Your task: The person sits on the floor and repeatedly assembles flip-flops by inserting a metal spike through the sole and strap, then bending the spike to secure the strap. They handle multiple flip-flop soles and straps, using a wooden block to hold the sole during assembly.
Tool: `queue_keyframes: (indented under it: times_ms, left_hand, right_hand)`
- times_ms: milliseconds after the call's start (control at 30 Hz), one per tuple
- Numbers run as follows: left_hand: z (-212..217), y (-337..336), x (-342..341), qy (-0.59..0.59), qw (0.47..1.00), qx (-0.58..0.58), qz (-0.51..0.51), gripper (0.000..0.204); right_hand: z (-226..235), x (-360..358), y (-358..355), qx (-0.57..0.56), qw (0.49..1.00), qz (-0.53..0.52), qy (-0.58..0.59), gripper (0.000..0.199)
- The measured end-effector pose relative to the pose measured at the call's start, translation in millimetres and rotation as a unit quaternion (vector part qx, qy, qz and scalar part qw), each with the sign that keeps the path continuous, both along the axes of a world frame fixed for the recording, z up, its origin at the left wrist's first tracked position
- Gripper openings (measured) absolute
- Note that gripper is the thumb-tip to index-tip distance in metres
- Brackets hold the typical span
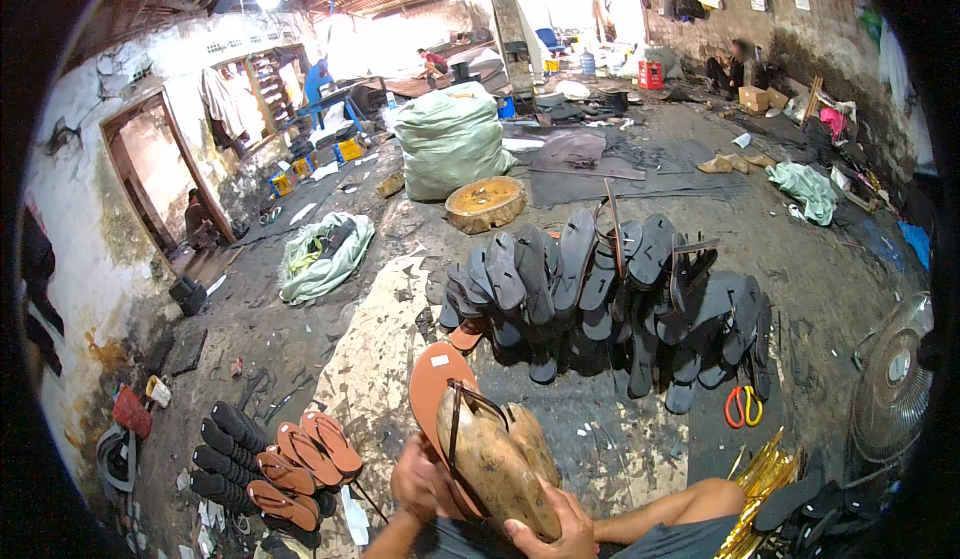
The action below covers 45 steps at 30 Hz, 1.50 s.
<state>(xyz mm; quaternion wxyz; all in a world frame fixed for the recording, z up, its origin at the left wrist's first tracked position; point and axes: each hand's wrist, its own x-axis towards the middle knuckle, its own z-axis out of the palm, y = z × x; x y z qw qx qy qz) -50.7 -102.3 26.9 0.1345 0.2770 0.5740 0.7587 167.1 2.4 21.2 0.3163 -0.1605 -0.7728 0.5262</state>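
A brown flip-flop point(430, 389) with dark straps is tilted up in front of me, toe end away. A worn, foot-shaped shoe last point(490, 444) lies against its footbed, partly under the straps; a second rounded form shows just behind it. My left hand point(420, 477) is closed on the sole's left edge near the heel, its fingertips partly hidden. Wrapped round the last's near end is my right hand point(562, 531), thumb on top. Beyond them stand many black soles point(575, 259) in a tight row, some with slits.
Finished brown flip-flops point(315, 446) lie beside stacked black ones point(222, 459) at left. Scissors point(742, 407), gold strips point(765, 479) and a fan point(895, 379) are at right. Farther off are a wooden block point(487, 204), a large sack point(452, 144) and several people.
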Motion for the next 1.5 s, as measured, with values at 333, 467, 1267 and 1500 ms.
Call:
queue_keyframes:
  times_ms: [333,467,1267,1500]
  left_hand:
    - [37.8,16.9,-8.7,-0.209,0.941,0.225,-0.140,0.081]
    - [28.9,14.9,-2.0,-0.238,0.936,0.236,-0.108,0.081]
    - [30.7,23.6,46.2,-0.312,0.925,0.143,-0.162,0.069]
    - [-8.6,16.2,56.6,-0.256,0.959,0.070,-0.096,0.078]
  right_hand:
    - [7.3,13.5,-15.3,0.045,0.998,-0.010,0.045,0.068]
    - [-3.9,18.4,-30.2,0.014,0.999,-0.010,0.042,0.067]
    - [-7.4,24.5,-22.4,0.000,0.998,-0.025,0.056,0.062]
    - [-40.3,12.2,-12.0,0.082,0.995,-0.029,0.038,0.072]
